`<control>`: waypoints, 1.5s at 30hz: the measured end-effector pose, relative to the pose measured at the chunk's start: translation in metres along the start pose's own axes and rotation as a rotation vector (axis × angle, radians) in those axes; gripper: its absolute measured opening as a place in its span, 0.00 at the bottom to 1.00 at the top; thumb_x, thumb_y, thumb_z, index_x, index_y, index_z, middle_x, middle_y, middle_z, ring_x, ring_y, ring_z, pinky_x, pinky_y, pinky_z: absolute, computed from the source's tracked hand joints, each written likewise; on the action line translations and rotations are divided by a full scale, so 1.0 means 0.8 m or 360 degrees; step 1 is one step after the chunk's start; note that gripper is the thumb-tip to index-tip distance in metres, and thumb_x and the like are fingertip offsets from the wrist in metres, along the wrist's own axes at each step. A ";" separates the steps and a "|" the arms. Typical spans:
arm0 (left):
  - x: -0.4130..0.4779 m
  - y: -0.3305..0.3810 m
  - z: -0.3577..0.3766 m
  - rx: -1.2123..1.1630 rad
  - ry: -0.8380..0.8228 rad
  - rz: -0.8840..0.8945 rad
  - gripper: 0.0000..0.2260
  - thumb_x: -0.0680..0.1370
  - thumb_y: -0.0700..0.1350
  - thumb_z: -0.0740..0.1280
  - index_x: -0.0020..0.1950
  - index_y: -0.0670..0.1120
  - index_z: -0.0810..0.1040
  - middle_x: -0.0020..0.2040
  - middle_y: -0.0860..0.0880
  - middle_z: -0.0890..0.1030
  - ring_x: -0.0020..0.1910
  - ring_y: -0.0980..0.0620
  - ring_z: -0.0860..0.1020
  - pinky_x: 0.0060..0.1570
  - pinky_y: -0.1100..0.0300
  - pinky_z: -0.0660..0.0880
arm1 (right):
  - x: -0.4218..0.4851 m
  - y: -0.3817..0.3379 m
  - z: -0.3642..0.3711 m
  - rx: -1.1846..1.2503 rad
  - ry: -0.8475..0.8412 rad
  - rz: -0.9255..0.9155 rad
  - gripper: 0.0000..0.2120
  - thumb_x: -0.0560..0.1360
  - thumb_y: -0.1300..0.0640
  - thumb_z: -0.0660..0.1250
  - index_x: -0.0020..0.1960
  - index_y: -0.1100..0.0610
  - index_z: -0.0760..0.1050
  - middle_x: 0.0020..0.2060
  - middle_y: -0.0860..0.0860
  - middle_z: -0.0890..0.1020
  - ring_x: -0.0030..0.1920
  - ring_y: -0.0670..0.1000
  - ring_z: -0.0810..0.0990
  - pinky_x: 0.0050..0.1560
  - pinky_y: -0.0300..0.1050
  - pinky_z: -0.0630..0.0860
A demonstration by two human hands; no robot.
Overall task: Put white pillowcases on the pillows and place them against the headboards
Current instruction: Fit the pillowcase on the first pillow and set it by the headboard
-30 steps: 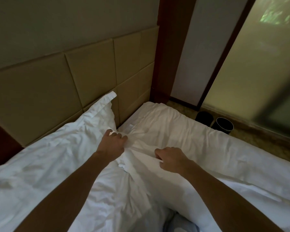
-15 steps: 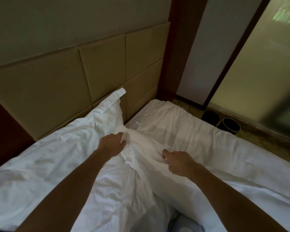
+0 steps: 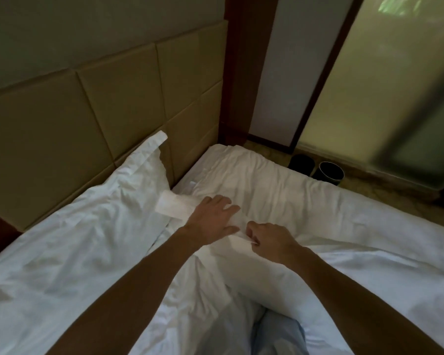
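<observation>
left pillow (image 3: 69, 242): in white creased pillowcase, leaned lengthwise against tan padded headboard (image 3: 118, 106), one corner ear stuck up | second pillow (image 3: 272, 185): white, wrinkled, lay flat on the bed, one end by the headboard's base | folded white flap (image 3: 173, 206): lay flat between the two pillows

A padded tan headboard (image 3: 113, 111) of square panels runs under a grey-green wall (image 3: 87, 29). A dark wood post (image 3: 249, 73) stands at its end. Beyond, frosted glass (image 3: 382, 98) glows dimly; two black bins (image 3: 328, 172) sit on the floor (image 3: 382, 194) beneath it.
</observation>
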State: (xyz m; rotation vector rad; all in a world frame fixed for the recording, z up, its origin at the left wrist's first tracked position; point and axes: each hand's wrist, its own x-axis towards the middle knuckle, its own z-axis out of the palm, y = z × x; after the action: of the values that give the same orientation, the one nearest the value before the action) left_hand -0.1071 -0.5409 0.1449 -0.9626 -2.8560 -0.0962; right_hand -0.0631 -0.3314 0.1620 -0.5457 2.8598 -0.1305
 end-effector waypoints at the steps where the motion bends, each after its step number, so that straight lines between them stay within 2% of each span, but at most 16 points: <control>1: 0.008 0.012 0.003 -0.0001 -0.0111 0.0062 0.24 0.79 0.62 0.60 0.71 0.52 0.71 0.67 0.48 0.74 0.66 0.47 0.71 0.65 0.49 0.65 | -0.005 0.001 0.002 0.0019 0.0021 0.0005 0.08 0.76 0.53 0.63 0.54 0.49 0.70 0.43 0.47 0.79 0.42 0.52 0.78 0.42 0.44 0.70; 4: 0.021 0.038 0.022 0.0096 -0.0315 0.0151 0.17 0.80 0.57 0.58 0.65 0.51 0.73 0.59 0.48 0.78 0.61 0.46 0.74 0.61 0.50 0.65 | -0.024 0.017 0.008 0.0008 0.0006 0.0032 0.10 0.75 0.53 0.63 0.57 0.49 0.70 0.49 0.48 0.81 0.48 0.53 0.81 0.47 0.46 0.75; 9: 0.017 0.030 0.056 0.0175 -0.0161 0.0219 0.15 0.73 0.56 0.55 0.50 0.53 0.78 0.45 0.51 0.79 0.46 0.47 0.79 0.47 0.52 0.71 | -0.065 0.083 0.010 -0.0298 -0.0018 0.0202 0.20 0.76 0.55 0.66 0.66 0.54 0.66 0.56 0.54 0.76 0.55 0.57 0.79 0.51 0.53 0.76; 15: 0.032 0.043 0.048 0.0194 -0.0225 0.0246 0.23 0.74 0.64 0.49 0.51 0.51 0.76 0.47 0.50 0.79 0.46 0.47 0.77 0.48 0.52 0.69 | -0.119 0.161 0.014 -0.0532 -0.0021 0.0414 0.14 0.75 0.57 0.67 0.60 0.54 0.71 0.48 0.52 0.81 0.48 0.55 0.82 0.50 0.50 0.72; 19: 0.062 0.074 0.047 0.0056 -0.0366 0.0236 0.31 0.73 0.66 0.39 0.56 0.52 0.73 0.51 0.51 0.77 0.50 0.49 0.77 0.50 0.55 0.68 | -0.144 0.182 0.023 -0.0510 0.0181 0.0511 0.09 0.66 0.59 0.73 0.43 0.54 0.75 0.32 0.50 0.79 0.31 0.53 0.80 0.34 0.46 0.74; 21: 0.082 0.100 0.042 -0.0064 -0.0440 0.0262 0.35 0.72 0.67 0.36 0.59 0.52 0.74 0.53 0.51 0.77 0.52 0.50 0.77 0.50 0.56 0.70 | -0.153 0.185 0.033 -0.0480 0.0355 0.0478 0.10 0.63 0.61 0.73 0.42 0.55 0.75 0.30 0.50 0.78 0.29 0.54 0.78 0.30 0.44 0.72; 24: 0.113 0.145 0.030 -0.0223 -0.0732 0.0300 0.33 0.74 0.73 0.48 0.69 0.53 0.70 0.61 0.51 0.75 0.60 0.49 0.75 0.59 0.54 0.69 | -0.163 0.190 0.046 -0.0393 0.0586 0.0429 0.11 0.63 0.61 0.71 0.45 0.56 0.74 0.31 0.51 0.77 0.30 0.55 0.77 0.27 0.44 0.71; 26: 0.129 0.173 0.027 -0.0086 -0.0771 0.0373 0.36 0.72 0.74 0.55 0.72 0.54 0.66 0.63 0.51 0.74 0.61 0.48 0.74 0.61 0.51 0.69 | -0.166 0.195 0.050 -0.0319 0.0707 0.0407 0.10 0.64 0.60 0.70 0.44 0.55 0.73 0.31 0.50 0.77 0.30 0.54 0.77 0.27 0.43 0.70; 28: 0.133 0.195 0.039 0.0175 -0.0575 0.0514 0.30 0.73 0.70 0.61 0.68 0.52 0.69 0.56 0.50 0.78 0.52 0.48 0.79 0.51 0.52 0.73 | -0.164 0.200 0.053 -0.0256 0.0739 0.0395 0.10 0.65 0.58 0.71 0.43 0.55 0.72 0.32 0.50 0.77 0.30 0.53 0.77 0.28 0.42 0.69; 31: 0.132 0.205 0.054 0.0366 -0.0305 0.0619 0.10 0.72 0.48 0.70 0.52 0.51 0.77 0.36 0.51 0.80 0.32 0.50 0.80 0.30 0.59 0.69 | -0.158 0.215 0.057 -0.0258 0.0660 0.0370 0.11 0.67 0.56 0.71 0.46 0.55 0.72 0.37 0.51 0.77 0.35 0.53 0.77 0.34 0.46 0.72; 34: 0.142 0.192 0.051 0.0403 -0.0225 0.0631 0.12 0.60 0.40 0.76 0.40 0.49 0.78 0.24 0.51 0.74 0.18 0.50 0.73 0.23 0.64 0.57 | -0.160 0.253 0.053 -0.0300 0.0464 0.0457 0.13 0.67 0.55 0.70 0.51 0.55 0.75 0.43 0.53 0.79 0.43 0.57 0.79 0.49 0.53 0.74; 36: 0.147 0.184 0.049 0.0401 -0.0192 0.0626 0.14 0.56 0.38 0.76 0.38 0.48 0.78 0.22 0.51 0.72 0.16 0.48 0.72 0.24 0.65 0.56 | -0.167 0.281 0.039 -0.0323 0.0304 0.0533 0.14 0.70 0.52 0.68 0.54 0.54 0.76 0.48 0.53 0.81 0.51 0.57 0.79 0.60 0.57 0.70; 38: 0.150 0.179 0.051 0.0403 -0.0157 0.0630 0.16 0.54 0.38 0.77 0.37 0.48 0.78 0.23 0.51 0.72 0.17 0.48 0.72 0.25 0.65 0.56 | -0.171 0.303 0.016 -0.0376 0.0094 0.0549 0.14 0.73 0.49 0.65 0.58 0.52 0.76 0.51 0.50 0.81 0.56 0.54 0.78 0.66 0.57 0.66; 42: 0.155 0.176 0.060 0.0406 -0.0090 0.0579 0.14 0.56 0.38 0.77 0.37 0.47 0.76 0.24 0.51 0.72 0.18 0.48 0.72 0.23 0.63 0.58 | -0.179 0.325 -0.016 -0.0369 -0.0081 0.0528 0.07 0.74 0.52 0.64 0.52 0.50 0.74 0.44 0.47 0.79 0.45 0.50 0.78 0.58 0.49 0.69; 44: 0.155 0.184 0.062 0.0273 -0.0097 0.0575 0.12 0.63 0.45 0.75 0.43 0.48 0.77 0.29 0.51 0.76 0.24 0.48 0.76 0.24 0.61 0.68 | -0.191 0.326 -0.016 -0.0308 -0.0043 0.0567 0.04 0.75 0.55 0.64 0.50 0.51 0.73 0.38 0.46 0.76 0.39 0.49 0.74 0.53 0.48 0.72; 45: 0.156 0.190 0.066 0.0188 -0.0104 0.0589 0.13 0.68 0.51 0.72 0.50 0.49 0.78 0.35 0.51 0.79 0.30 0.48 0.79 0.29 0.58 0.74 | -0.200 0.325 -0.011 -0.0278 0.0009 0.0590 0.05 0.76 0.55 0.63 0.51 0.51 0.74 0.38 0.46 0.75 0.38 0.49 0.74 0.48 0.46 0.73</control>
State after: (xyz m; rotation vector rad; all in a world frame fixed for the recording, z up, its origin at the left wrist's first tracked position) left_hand -0.1186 -0.3405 0.1130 -1.4672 -2.6477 0.1403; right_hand -0.0123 -0.0305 0.1700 -0.0363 2.9345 0.1816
